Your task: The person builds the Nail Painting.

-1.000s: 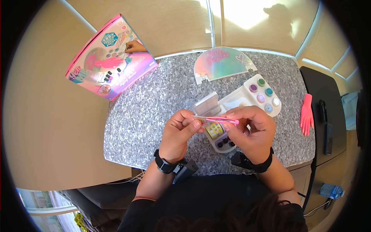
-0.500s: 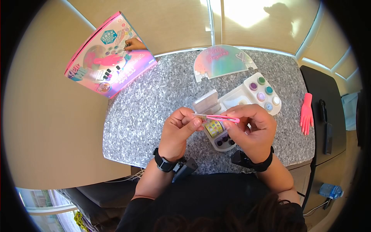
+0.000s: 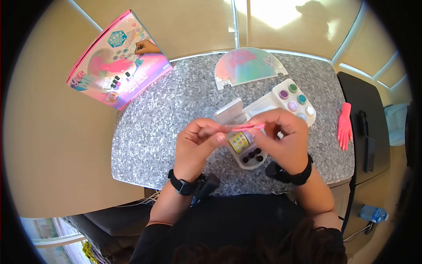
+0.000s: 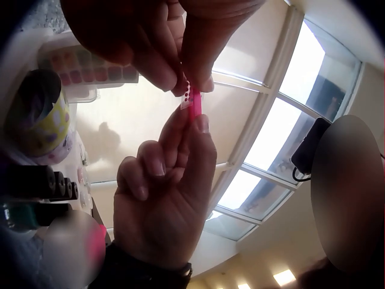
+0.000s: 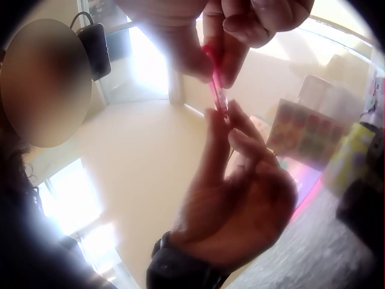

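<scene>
My right hand (image 3: 283,136) pinches pink tweezers (image 5: 215,75) between thumb and fingers. Their tips point left and reach the fingertips of my left hand (image 3: 198,143). Between its thumb and forefinger, the left hand pinches a small clear strip with red dots (image 4: 186,99). In the left wrist view, the tweezers lie right against this strip. Both hands are raised over a white tray (image 3: 261,107). Below them in the tray are a yellow patterned roll (image 3: 238,142) and several small black-capped bottles (image 3: 251,154).
Glitter pots (image 3: 292,105) fill the tray's far right end. A half-round iridescent panel (image 3: 250,68) lies behind it. At the back left stands a pink kit box (image 3: 118,64). A pink model hand (image 3: 345,127) lies at the table's right edge, beside a black cabinet (image 3: 373,105).
The head view has shifted slightly, so everything sits a little further left and higher. The tweezers' arms look closer together, and the left fingertips now overlap the tips more.
</scene>
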The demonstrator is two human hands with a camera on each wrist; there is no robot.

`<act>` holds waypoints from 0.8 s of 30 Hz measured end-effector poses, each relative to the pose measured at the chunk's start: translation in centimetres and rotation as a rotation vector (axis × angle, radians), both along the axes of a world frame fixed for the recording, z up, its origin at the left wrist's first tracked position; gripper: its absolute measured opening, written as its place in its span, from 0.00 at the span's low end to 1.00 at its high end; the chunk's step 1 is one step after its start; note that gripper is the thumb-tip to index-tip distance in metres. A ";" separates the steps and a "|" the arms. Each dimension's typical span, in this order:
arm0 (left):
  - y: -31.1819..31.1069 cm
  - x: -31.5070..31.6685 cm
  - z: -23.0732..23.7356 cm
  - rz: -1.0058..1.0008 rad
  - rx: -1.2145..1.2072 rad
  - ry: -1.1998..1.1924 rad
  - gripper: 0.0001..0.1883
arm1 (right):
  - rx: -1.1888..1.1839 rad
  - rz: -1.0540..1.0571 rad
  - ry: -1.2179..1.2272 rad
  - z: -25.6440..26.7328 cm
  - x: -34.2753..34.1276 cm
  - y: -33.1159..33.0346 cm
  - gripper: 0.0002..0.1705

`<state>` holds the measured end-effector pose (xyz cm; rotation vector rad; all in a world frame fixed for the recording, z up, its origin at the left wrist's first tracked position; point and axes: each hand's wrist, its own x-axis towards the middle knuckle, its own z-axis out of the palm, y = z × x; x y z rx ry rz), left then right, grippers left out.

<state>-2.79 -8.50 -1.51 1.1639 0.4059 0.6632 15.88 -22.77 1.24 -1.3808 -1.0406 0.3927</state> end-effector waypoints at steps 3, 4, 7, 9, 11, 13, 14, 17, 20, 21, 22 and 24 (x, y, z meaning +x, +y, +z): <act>1.0 -1.0 -0.1 0.089 0.116 0.039 0.11 | -0.072 -0.039 -0.073 0.3 3.4 0.4 0.09; 1.3 -1.3 -0.1 0.122 0.164 0.066 0.11 | -0.133 0.030 -0.135 0.3 4.7 0.5 0.09; 1.2 -1.3 0.0 0.187 0.244 0.089 0.10 | -0.302 0.117 -0.255 0.6 7.1 1.3 0.08; 1.2 -1.7 -0.2 0.254 0.408 0.293 0.10 | -0.326 0.232 -0.267 -0.3 8.0 2.2 0.08; 1.1 -1.8 -0.6 0.250 0.434 0.300 0.09 | -0.359 0.272 -0.266 -1.0 8.4 2.9 0.09; 1.1 -1.8 -0.8 0.248 0.458 0.309 0.09 | -0.394 0.283 -0.320 -1.5 8.3 3.5 0.10; 1.1 -1.9 -0.8 0.249 0.452 0.314 0.08 | -0.395 0.285 -0.321 -1.8 8.2 3.7 0.10; 1.2 -2.0 -0.9 0.250 0.454 0.322 0.08 | -0.297 0.281 -0.399 -2.8 7.8 4.1 0.10; 1.3 -2.1 -0.9 0.252 0.463 0.328 0.07 | -0.269 0.270 -0.430 -3.1 7.3 4.3 0.09; 1.3 -2.1 -0.9 0.256 0.463 0.329 0.07 | -0.301 0.243 -0.385 -2.7 6.9 4.3 0.08; 1.3 -2.1 -0.9 0.255 0.461 0.330 0.07 | -0.332 0.215 -0.339 -2.3 6.6 4.2 0.07; 1.2 -2.0 -1.0 0.261 0.465 0.337 0.07 | -0.358 0.210 -0.374 -2.1 6.3 4.2 0.08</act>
